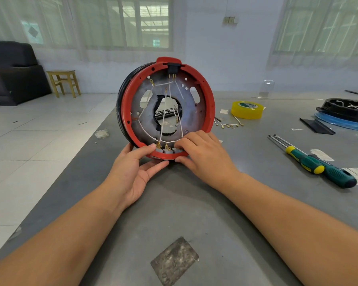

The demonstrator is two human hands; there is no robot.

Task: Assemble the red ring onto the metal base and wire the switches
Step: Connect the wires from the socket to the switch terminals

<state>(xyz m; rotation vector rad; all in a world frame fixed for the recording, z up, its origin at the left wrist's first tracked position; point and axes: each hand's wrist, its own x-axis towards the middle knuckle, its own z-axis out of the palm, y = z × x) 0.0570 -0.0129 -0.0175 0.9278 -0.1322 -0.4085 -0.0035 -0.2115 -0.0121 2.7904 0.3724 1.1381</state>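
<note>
Two screwdrivers [318,165], tape roll [247,109] right of red ring [210,112] — hand [203,153] covers switches.

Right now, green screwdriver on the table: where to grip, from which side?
Grip the green screwdriver by its thick handle, coming from above. It lies flat on the table, thin shaft pointing away, open space around it.

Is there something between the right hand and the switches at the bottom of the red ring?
Nothing visible: the right hand already rests its fingers on the rightmost of the switches inside the red ring.
</note>
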